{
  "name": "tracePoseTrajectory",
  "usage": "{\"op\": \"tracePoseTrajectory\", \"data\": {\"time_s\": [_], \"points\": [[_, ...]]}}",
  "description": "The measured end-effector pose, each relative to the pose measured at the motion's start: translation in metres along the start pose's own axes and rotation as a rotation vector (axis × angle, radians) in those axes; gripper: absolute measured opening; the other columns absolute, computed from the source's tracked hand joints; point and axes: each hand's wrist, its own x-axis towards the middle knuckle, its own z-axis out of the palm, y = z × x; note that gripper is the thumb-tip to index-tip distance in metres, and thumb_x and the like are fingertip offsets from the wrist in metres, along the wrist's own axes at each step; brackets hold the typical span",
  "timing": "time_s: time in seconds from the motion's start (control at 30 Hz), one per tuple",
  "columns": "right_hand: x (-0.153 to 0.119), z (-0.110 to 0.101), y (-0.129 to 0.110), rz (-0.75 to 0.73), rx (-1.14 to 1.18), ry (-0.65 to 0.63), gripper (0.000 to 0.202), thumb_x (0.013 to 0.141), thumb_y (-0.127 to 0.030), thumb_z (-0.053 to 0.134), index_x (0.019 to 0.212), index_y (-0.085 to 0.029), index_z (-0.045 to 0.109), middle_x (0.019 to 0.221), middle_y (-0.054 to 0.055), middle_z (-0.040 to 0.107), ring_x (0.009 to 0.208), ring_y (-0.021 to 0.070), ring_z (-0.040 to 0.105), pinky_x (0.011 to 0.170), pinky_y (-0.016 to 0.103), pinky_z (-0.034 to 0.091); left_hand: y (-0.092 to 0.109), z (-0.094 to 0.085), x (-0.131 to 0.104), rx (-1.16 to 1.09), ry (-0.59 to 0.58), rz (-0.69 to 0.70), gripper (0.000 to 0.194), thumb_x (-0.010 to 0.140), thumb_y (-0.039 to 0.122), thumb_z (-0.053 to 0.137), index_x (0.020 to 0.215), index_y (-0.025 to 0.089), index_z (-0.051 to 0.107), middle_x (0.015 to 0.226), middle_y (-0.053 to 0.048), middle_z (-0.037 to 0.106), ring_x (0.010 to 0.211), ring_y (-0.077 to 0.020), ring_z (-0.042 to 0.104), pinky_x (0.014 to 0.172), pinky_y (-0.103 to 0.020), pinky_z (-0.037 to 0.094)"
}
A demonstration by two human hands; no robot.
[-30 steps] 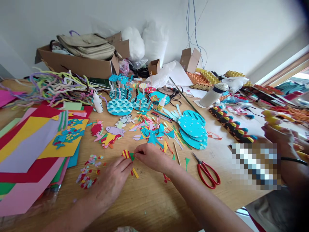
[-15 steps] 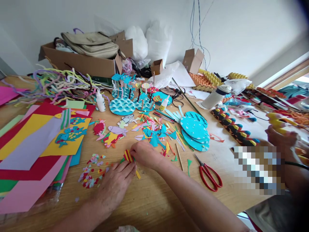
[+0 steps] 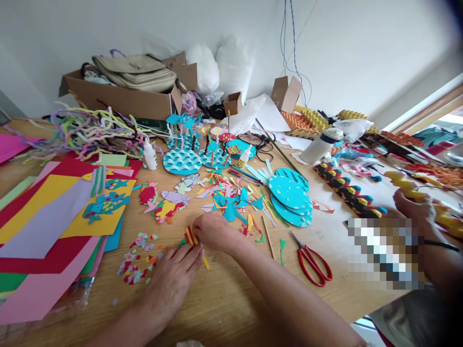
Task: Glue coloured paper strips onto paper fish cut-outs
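Observation:
A small paper cut-out, striped red and yellow with green beside it, lies on the table between my hands. My left hand rests flat with fingers stretched out, its fingertips pressing the lower edge of this piece. At its right edge my right hand is closed in a pinch; the fingertips are partly hidden. A yellow paper strip pokes out below the fingers. Left of my left hand lie small coloured paper bits. Paper fish and colourful scraps lie beyond my hands.
Red-handled scissors and a wooden stick lie to the right, near stacked blue discs. Coloured sheets cover the left. Glue bottles stand farther back. At the far right, another person's hand holds wavy yellow material.
My hands stay almost in place on the striped piece. The view has shifted slightly. The other person's hand at the right has moved a little with the yellow material.

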Motion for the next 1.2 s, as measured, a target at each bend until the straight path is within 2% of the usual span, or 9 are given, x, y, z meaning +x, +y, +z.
{"op": "tracePoseTrajectory", "data": {"time_s": [0.2,0.37,0.53,0.67,0.77,0.93,1.03,1.13,1.2], "points": [[0.0,-0.003,0.004,-0.021,-0.018,0.058,0.03,0.08,-0.021,0.041,0.091,-0.016,0.068,0.091,0.011,0.068,0.081,0.0201,0.062,0.061,0.025,0.043,0.0,0.0,-0.001,0.008,-0.002,0.011,0.042,0.085,0.005,0.032,0.117,0.023,0.053,0.12,-0.001,0.057,0.105,-0.0189,0.05,0.082,-0.033,0.039],[-0.003,0.001,0.003,-0.059,-0.041,0.013,0.025,0.076,-0.018,0.045,0.082,-0.015,0.07,0.08,0.01,0.069,0.075,0.0205,0.063,0.059,0.025,0.044,0.001,-0.003,0.001,0.041,0.027,0.017,0.041,0.083,0.002,0.034,0.113,0.019,0.055,0.116,-0.001,0.06,0.102,-0.0199,0.053,0.081,-0.033,0.039],[-0.001,-0.003,0.003,-0.018,-0.068,0.042,0.03,0.08,-0.018,0.04,0.092,-0.012,0.067,0.092,0.014,0.067,0.083,0.0227,0.063,0.063,0.028,0.045,0.002,-0.004,0.001,0.044,0.024,0.015,0.044,0.081,0.001,0.034,0.114,0.021,0.055,0.119,-0.001,0.058,0.104,-0.0193,0.051,0.08,-0.032,0.039],[-0.003,-0.004,0.002,-0.069,-0.073,0.007,0.026,0.078,-0.018,0.044,0.086,-0.015,0.069,0.085,0.011,0.069,0.08,0.0221,0.063,0.063,0.027,0.046,0.003,-0.004,0.001,0.037,0.0,-0.014,0.044,0.081,0.001,0.033,0.116,0.02,0.054,0.116,-0.004,0.059,0.101,-0.0197,0.053,0.081,-0.033,0.039],[0.001,-0.004,0.001,-0.049,-0.083,-0.012,0.025,0.077,-0.018,0.046,0.085,-0.012,0.069,0.085,0.014,0.069,0.078,0.0233,0.064,0.062,0.029,0.046,0.002,-0.002,0.0,0.051,-0.008,-0.029,0.046,0.08,0.001,0.032,0.117,0.02,0.053,0.115,-0.005,0.06,0.1,-0.0203,0.053,0.082,-0.035,0.039],[0.005,-0.007,0.005,-0.03,-0.073,0.037,0.032,0.081,-0.019,0.038,0.096,-0.013,0.066,0.095,0.014,0.067,0.084,0.0225,0.062,0.063,0.028,0.046,0.003,0.004,-0.002,0.095,0.049,-0.005,0.045,0.078,-0.001,0.035,0.113,0.018,0.055,0.111,-0.004,0.062,0.099,-0.0199,0.053,0.08,-0.034,0.039],[-0.004,-0.007,0.003,-0.082,-0.059,-0.001,0.029,0.08,-0.022,0.041,0.09,-0.017,0.068,0.09,0.009,0.068,0.081,0.0201,0.063,0.062,0.025,0.046,0.006,0.001,-0.001,0.109,0.121,-0.033,0.045,0.076,-0.003,0.035,0.108,0.018,0.059,0.106,-0.003,0.064,0.095,-0.0179,0.054,0.081,-0.032,0.037],[-0.007,-0.004,-0.001,-0.088,-0.069,-0.048,0.025,0.077,-0.02,0.046,0.083,-0.014,0.069,0.082,0.011,0.069,0.076,0.0211,0.063,0.059,0.026,0.046,0.007,-0.002,0.001,0.133,0.165,-0.01,0.048,0.074,-0.006,0.032,0.104,0.017,0.061,0.101,-0.003,0.066,0.092,-0.0177,0.055,0.079,-0.031,0.037],[-0.004,-0.004,-0.002,-0.067,-0.075,-0.044,0.026,0.077,-0.019,0.045,0.085,-0.012,0.069,0.085,0.013,0.069,0.077,0.0226,0.063,0.06,0.028,0.046,0.006,-0.002,0.001,0.148,0.167,0.01,0.049,0.073,-0.006,0.031,0.105,0.017,0.061,0.102,-0.003,0.066,0.092,-0.0181,0.055,0.078,-0.032,0.037]]}}
